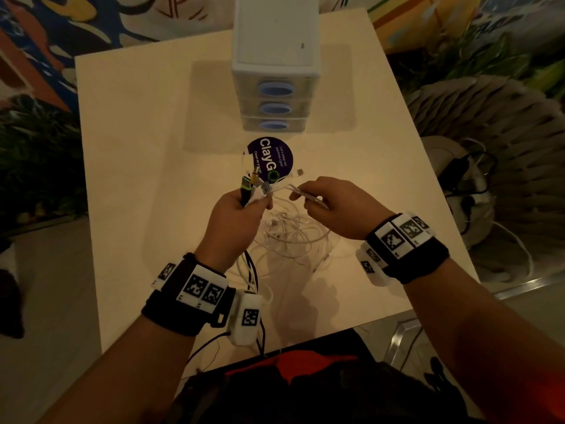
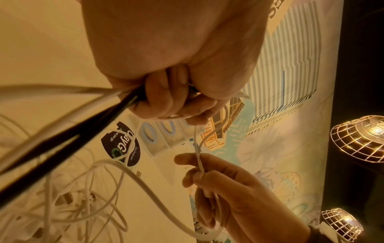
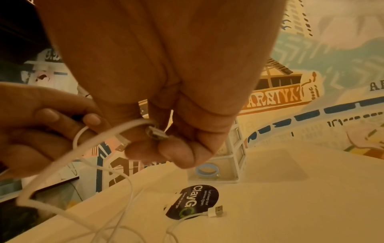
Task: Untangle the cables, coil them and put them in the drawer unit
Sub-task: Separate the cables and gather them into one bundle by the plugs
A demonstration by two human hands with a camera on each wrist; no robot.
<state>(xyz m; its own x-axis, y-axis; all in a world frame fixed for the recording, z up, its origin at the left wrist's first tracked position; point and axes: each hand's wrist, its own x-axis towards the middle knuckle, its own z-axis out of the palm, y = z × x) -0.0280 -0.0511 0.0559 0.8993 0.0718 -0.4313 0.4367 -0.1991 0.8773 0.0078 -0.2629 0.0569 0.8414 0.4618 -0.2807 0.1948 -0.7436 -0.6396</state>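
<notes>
My left hand [image 1: 241, 206] grips a bundle of cable ends [image 1: 255, 186], black and white ones, with their plugs sticking up above the fist. My right hand [image 1: 318, 197] pinches a thin white cable [image 1: 295, 189] that runs across from the left fist. In the left wrist view the same white cable [image 2: 197, 157] passes between the right hand's fingers [image 2: 199, 177]. A tangle of white cables [image 1: 293, 237] lies on the table beneath both hands. The white drawer unit [image 1: 276, 71] with three blue-handled drawers, all closed, stands at the table's far side.
A round dark sticker [image 1: 270, 162] lies on the cream table [image 1: 137, 148] in front of the drawer unit. A loose white USB plug [image 3: 217, 211] rests by the sticker. Black cables [image 1: 252, 270] trail from the left fist toward the near table edge.
</notes>
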